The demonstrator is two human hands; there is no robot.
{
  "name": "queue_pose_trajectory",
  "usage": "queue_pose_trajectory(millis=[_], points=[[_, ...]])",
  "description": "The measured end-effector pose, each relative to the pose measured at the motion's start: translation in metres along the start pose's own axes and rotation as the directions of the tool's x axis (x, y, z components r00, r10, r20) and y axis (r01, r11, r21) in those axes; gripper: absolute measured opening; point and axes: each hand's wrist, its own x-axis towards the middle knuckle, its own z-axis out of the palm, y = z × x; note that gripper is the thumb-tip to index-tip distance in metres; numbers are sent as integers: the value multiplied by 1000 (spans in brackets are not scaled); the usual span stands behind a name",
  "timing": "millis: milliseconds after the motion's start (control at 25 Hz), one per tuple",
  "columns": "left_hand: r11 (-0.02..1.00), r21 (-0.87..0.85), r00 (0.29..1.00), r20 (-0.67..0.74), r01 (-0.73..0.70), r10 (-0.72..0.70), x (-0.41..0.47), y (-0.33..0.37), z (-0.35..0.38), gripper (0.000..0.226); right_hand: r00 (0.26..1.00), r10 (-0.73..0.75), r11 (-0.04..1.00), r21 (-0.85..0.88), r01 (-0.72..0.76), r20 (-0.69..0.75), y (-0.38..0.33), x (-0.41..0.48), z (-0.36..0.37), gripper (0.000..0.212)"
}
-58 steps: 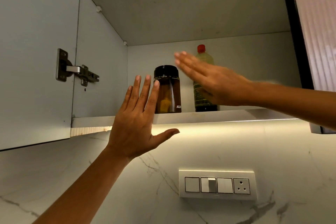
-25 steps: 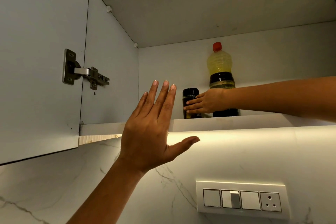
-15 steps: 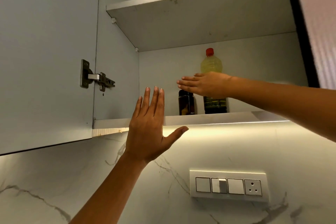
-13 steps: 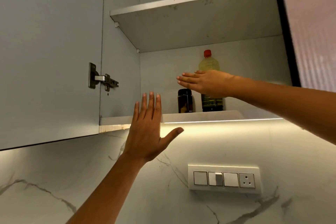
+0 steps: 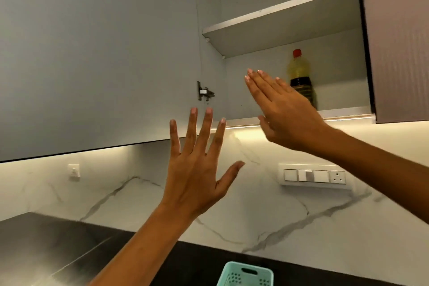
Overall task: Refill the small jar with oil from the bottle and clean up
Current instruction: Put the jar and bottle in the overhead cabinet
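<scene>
While both arms are raised toward the open cupboard, my L hand is up w/ fingers straight & spread, thumb out, holding nothing, in front of the door's lower edge. R hand is flat, fingers pressed together, also holding nothing, in front of the bottom shelf. Oil bottle w/ red cap stands upright on that shelf, partly behind my R hand; can't tell if they touch. Below: switch panel on the marble wall, teal basket on the dark desk.
</scene>
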Motion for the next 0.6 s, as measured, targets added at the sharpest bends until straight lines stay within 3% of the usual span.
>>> queue_pose_trajectory(millis=[200, 400, 520, 600], points=[[942, 186, 948, -211, 279, -239, -4, -58, -82, 71, 947, 7, 965, 250, 77, -320, -103, 35, -41, 80], [847, 303, 885, -313, 437, -345, -25, -114, -133, 75, 832, -38, 926, 293, 237, -554, -179, 78, -71, 74], [832, 149, 834, -254, 535, -490, -36, -135, -139, 81, 834, -191, 929, 179, 324, -518, -210, 98, -80, 62], [775, 2, 768, -130, 632, -627, -39, -148, -136, 84, 858, -298, 925, 96, 368, -419, -223, 110, -84, 59]])
